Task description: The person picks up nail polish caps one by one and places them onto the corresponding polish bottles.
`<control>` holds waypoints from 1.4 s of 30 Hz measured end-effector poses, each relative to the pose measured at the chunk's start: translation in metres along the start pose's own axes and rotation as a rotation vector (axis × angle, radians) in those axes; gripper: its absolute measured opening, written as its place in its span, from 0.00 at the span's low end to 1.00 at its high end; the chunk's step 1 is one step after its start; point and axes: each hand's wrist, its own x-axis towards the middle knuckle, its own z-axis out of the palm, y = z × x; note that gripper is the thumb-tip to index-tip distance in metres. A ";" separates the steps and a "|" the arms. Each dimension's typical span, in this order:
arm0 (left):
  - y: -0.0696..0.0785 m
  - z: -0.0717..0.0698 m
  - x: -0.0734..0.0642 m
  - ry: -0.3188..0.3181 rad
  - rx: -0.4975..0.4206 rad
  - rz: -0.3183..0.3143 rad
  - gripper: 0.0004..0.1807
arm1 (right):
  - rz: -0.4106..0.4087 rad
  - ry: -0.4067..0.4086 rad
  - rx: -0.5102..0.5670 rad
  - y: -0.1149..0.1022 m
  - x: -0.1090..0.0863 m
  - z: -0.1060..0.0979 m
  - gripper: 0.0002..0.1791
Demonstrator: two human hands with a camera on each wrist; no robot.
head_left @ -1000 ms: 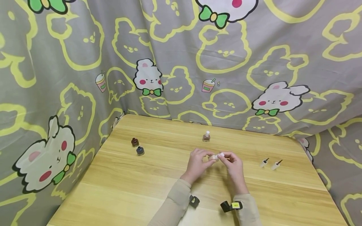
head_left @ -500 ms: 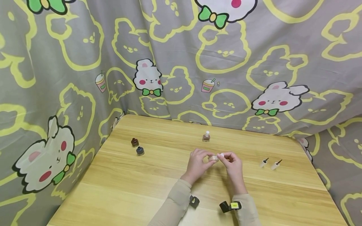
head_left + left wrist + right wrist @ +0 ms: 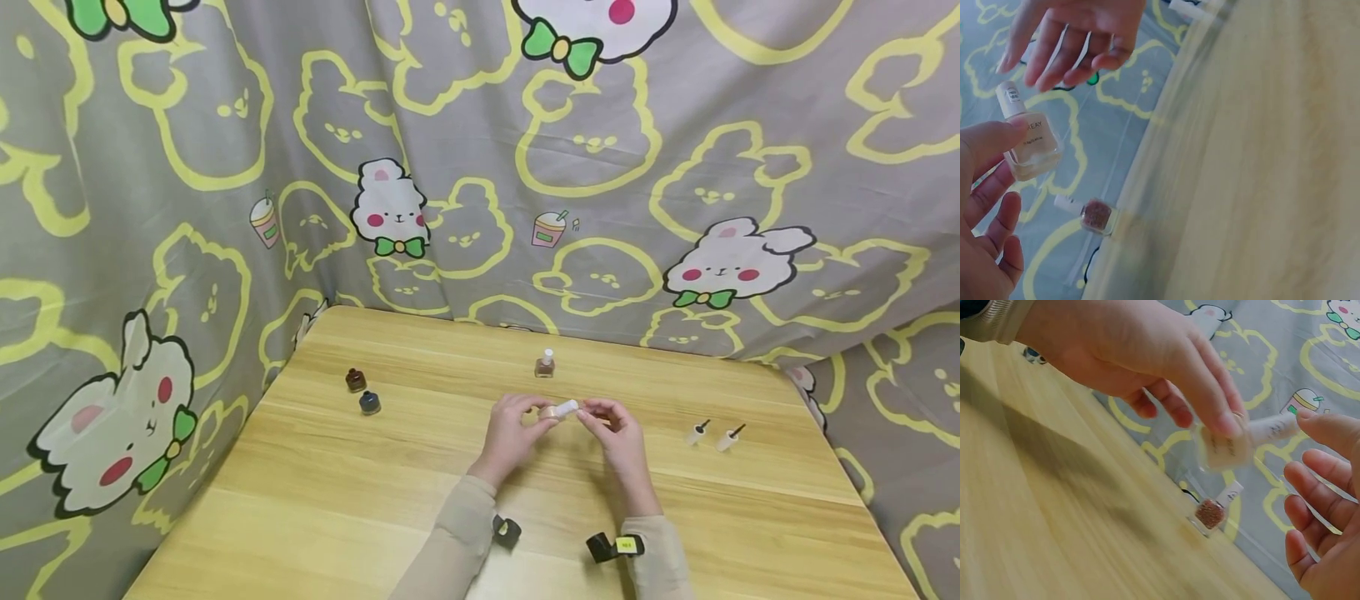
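Observation:
My left hand (image 3: pixel 508 435) pinches a nail polish bottle (image 3: pixel 1035 147) of pale cream polish between thumb and fingers, above the wooden table. Its white cap (image 3: pixel 1010 99) sits on the neck, and the bottle tilts so the cap points toward my right hand (image 3: pixel 624 446). Those right fingers are spread and loosely bent beside the cap, holding nothing. In the right wrist view, the right thumb (image 3: pixel 1329 432) is right at the cap's end. Behind both hands, a second nail polish bottle (image 3: pixel 545 365) with brownish-pink glitter polish and a white cap stands upright.
Dark red (image 3: pixel 356 381) and dark blue (image 3: pixel 370 403) uncapped polish bottles stand at the table's left. To the right, two white caps (image 3: pixel 697 432) stand with their dark brushes pointing up. A patterned grey curtain (image 3: pixel 465 125) hangs behind the table (image 3: pixel 337 492).
Earlier, my right fingers were on the white cap; now they have let go. The left hand has shifted slightly left with the bottle, bringing the whole cap into sight.

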 end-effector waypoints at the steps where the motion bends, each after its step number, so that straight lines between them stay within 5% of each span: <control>1: -0.001 -0.001 0.001 0.001 -0.016 -0.017 0.14 | -0.004 0.004 0.006 0.000 0.000 -0.001 0.19; 10: -0.011 -0.011 0.006 0.024 -0.091 -0.137 0.15 | -0.073 0.048 0.029 0.001 0.002 -0.014 0.15; 16: -0.014 -0.017 0.010 0.031 -0.149 -0.213 0.16 | -0.009 0.092 0.044 -0.005 0.003 -0.022 0.19; 27: -0.023 -0.027 0.023 0.061 -0.189 -0.196 0.18 | -0.013 0.152 -0.025 -0.008 0.002 -0.035 0.16; 42: -0.043 -0.034 0.048 0.077 -0.227 -0.292 0.16 | -0.024 0.257 0.062 0.003 -0.008 -0.063 0.09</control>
